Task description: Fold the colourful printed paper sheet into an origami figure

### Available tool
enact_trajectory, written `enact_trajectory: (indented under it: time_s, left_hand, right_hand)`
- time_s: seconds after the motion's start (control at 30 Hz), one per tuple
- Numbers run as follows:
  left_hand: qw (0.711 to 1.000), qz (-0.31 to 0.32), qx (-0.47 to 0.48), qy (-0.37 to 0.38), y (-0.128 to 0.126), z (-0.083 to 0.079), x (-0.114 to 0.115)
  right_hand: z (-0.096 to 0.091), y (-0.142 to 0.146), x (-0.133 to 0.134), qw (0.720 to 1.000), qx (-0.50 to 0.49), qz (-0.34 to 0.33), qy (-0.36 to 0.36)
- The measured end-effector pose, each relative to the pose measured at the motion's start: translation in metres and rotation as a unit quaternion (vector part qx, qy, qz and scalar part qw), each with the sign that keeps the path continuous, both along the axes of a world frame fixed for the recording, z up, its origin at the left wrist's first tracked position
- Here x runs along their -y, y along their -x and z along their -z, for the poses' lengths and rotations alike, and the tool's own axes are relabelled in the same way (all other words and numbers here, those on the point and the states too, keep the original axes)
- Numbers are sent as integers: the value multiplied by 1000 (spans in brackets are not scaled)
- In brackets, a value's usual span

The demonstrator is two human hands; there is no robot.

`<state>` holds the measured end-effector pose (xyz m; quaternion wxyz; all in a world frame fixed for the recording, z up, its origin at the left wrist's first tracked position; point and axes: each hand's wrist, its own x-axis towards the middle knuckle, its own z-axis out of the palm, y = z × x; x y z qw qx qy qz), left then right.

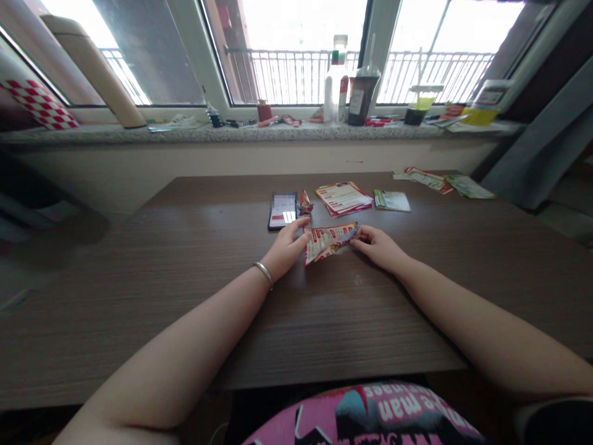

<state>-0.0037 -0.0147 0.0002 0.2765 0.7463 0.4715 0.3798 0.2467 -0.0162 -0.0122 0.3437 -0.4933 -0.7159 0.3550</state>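
Two bare arms reach up the frame from the lower corners to a folded printed sheet (324,240).
The left forearm slants up and right, a silver bracelet (264,274) at its wrist; the left hand (285,247) lies with fingers extended at the sheet's left edge, whether pinching it one cannot tell. The right hand (376,245) comes in leftward, its fingers curled, thumb and index gripping the sheet's right tip, at the centre of the frame above the desk (162,296).

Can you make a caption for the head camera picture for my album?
Left hand touching, right hand pinching a folded printed sheet at a brown desk, smartphone lying just beyond.
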Motion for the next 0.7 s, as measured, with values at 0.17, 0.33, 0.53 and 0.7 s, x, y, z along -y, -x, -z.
enact_trajectory:
  time_s: [0.17, 0.33, 0.53, 0.7]
  left_hand:
    - [999, -18, -19, -40, -2, -2, 3]
    - [999, -25, -24, -36, -2, -1, 2]
    - [995, -27, -67, -66, -2, -3, 3]
    - [990, -22, -104, -93, -2, -7, 6]
  right_hand:
    - [-1, -1, 0, 997, 50, 32, -44]
    - [-2, 0, 0, 998, 9, 45, -51]
    - [-2, 1, -1, 996, -33, 79, -25]
    - [-4, 3, 1, 997, -43, 62, -9]
